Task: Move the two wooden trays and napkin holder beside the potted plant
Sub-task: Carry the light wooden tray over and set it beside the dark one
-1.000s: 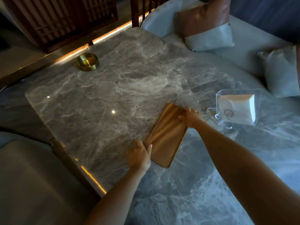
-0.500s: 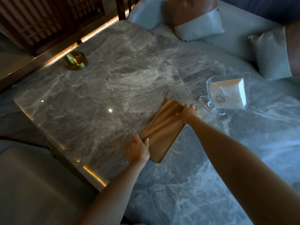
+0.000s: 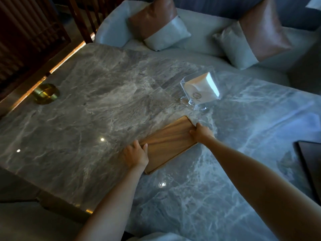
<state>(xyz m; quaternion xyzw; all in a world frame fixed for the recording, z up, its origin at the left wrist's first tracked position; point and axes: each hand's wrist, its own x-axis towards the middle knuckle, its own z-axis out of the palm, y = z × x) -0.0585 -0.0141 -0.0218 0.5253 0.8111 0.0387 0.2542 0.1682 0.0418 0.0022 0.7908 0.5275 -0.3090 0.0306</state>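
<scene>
A flat wooden tray point(image 3: 169, 141) lies diagonally on the grey marble table point(image 3: 97, 108). My left hand point(image 3: 135, 154) grips its near left end, thumb over the rim. My right hand point(image 3: 201, 133) grips its far right edge. Only one tray shape shows; I cannot tell whether a second lies beneath it. Just beyond the tray's far corner stands a clear plastic napkin holder point(image 3: 199, 92) with white napkins inside, apart from both hands. No potted plant is in view.
A small brass dish point(image 3: 46, 93) sits near the table's far left edge. A dark flat object point(image 3: 311, 164) lies at the right edge. Pale bench seating with two-tone cushions point(image 3: 159, 26) point(image 3: 251, 42) curves behind the table. A dark wooden screen stands upper left.
The view has swung right, bringing a second cushion and the dark flat object into sight. Both hands keep their hold on the tray, which now lies more crosswise and closer to the napkin holder.
</scene>
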